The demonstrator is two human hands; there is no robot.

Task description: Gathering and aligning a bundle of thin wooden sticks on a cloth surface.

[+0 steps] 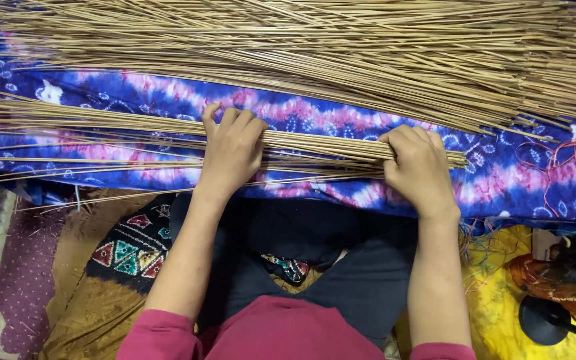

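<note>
small stick bundle (315,143) on cloth (501,180), large stick pile (315,53) behind it

A blue, purple and pink tie-dye cloth (315,110) covers the floor; patterned mats (8,267) lie at its near edge, a yellow fabric (501,320) toward the right corner.

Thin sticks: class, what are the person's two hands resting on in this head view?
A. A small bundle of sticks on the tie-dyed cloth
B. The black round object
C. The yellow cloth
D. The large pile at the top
A: the left hand and right hand both press on the small bundle of sticks lying across the blue and pink cloth, below the large pile.
</note>
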